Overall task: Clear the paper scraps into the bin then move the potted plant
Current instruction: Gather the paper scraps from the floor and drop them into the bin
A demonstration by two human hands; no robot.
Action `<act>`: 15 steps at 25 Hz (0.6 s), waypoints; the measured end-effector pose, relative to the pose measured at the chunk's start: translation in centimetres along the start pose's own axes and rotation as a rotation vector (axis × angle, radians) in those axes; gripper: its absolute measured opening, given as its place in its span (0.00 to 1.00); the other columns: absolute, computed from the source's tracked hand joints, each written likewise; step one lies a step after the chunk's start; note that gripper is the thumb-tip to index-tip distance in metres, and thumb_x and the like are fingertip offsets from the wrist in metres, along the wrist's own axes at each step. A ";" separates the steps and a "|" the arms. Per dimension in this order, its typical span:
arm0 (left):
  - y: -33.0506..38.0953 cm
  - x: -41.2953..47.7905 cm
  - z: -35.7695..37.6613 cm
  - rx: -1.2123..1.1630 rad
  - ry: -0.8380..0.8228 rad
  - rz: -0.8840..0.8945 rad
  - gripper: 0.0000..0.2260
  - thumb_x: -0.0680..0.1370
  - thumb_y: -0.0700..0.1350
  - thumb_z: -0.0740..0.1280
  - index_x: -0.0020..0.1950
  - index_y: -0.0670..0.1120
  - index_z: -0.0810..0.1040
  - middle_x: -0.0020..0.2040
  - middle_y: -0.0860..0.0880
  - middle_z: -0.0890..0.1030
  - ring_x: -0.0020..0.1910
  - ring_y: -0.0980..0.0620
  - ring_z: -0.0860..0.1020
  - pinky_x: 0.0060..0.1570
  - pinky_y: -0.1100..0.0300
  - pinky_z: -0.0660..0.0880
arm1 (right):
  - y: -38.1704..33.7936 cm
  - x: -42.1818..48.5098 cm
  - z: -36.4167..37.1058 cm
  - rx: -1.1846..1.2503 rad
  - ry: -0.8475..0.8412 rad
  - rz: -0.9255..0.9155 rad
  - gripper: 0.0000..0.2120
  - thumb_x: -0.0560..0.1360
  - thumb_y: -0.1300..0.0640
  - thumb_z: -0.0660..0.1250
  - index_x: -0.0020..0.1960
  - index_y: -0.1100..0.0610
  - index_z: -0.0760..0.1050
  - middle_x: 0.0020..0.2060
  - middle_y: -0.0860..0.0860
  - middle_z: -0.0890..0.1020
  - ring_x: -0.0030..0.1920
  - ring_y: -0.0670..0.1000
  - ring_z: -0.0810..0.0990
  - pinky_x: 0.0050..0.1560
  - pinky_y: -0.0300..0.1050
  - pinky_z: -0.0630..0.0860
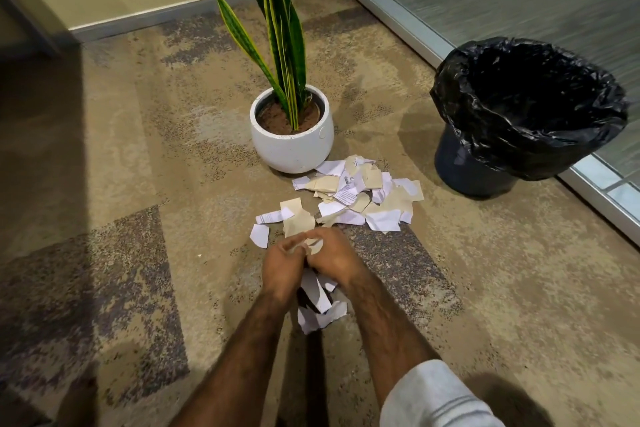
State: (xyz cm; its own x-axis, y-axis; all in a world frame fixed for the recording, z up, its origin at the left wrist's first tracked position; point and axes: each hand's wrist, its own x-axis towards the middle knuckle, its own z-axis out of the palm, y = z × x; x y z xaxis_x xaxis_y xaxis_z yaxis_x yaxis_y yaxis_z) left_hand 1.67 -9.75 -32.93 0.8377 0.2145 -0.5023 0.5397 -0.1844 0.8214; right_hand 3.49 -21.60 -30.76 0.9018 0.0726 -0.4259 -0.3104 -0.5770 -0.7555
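White and cream paper scraps (pixel 360 196) lie in a loose pile on the carpet, just in front of a white round pot (pixel 292 146) holding a tall snake plant (pixel 277 28). My left hand (pixel 282 269) and my right hand (pixel 334 260) are pressed together near the pile's front edge, fingers curled around a bunch of scraps. More white scraps (pixel 320 305) hang or lie below my hands. A bin (pixel 526 107) lined with a black bag stands open to the right of the pile.
A glass door or panel with a metal frame (pixel 408 24) runs along the right, right behind the bin. A wall with a grey baseboard (pixel 156 15) closes the far side. Patterned brown carpet (pixel 121 184) spreads to the left.
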 end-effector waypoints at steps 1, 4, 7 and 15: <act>1.2 -0.3 0.1 -0.016 0.023 0.026 0.16 0.74 0.42 0.66 0.56 0.54 0.87 0.50 0.54 0.88 0.49 0.54 0.86 0.55 0.50 0.83 | -0.8 0.2 -0.9 -0.013 0.004 -0.021 0.17 0.74 0.61 0.71 0.63 0.57 0.80 0.59 0.54 0.81 0.54 0.51 0.81 0.57 0.49 0.81; 4.8 -0.8 0.4 -0.119 0.070 0.117 0.13 0.78 0.40 0.66 0.56 0.51 0.87 0.46 0.55 0.88 0.48 0.55 0.86 0.51 0.56 0.82 | -3.8 1.0 -3.9 0.004 0.033 -0.054 0.16 0.71 0.60 0.74 0.59 0.58 0.82 0.53 0.55 0.84 0.47 0.50 0.81 0.47 0.42 0.80; 8.7 -1.1 0.4 -0.170 0.109 0.193 0.12 0.79 0.41 0.67 0.58 0.50 0.86 0.47 0.55 0.88 0.49 0.54 0.86 0.53 0.55 0.82 | -6.7 1.4 -7.2 -0.023 0.039 -0.127 0.16 0.67 0.61 0.74 0.55 0.57 0.83 0.46 0.54 0.86 0.40 0.49 0.83 0.36 0.36 0.78; 23.1 -2.2 6.9 -0.273 -0.105 0.418 0.09 0.79 0.42 0.68 0.52 0.49 0.87 0.47 0.46 0.88 0.49 0.43 0.87 0.53 0.40 0.83 | -11.7 -0.4 -22.7 -0.023 0.276 -0.225 0.19 0.67 0.65 0.78 0.56 0.61 0.81 0.45 0.55 0.86 0.35 0.51 0.86 0.38 0.44 0.84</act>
State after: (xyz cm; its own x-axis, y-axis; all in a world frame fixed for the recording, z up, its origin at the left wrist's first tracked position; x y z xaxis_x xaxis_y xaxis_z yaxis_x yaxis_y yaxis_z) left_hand 12.83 -21.07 -14.73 0.9888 0.0757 -0.1283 0.1267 0.0265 0.9916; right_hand 13.55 -33.31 -10.43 0.9951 -0.0207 -0.0970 -0.0905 -0.5901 -0.8023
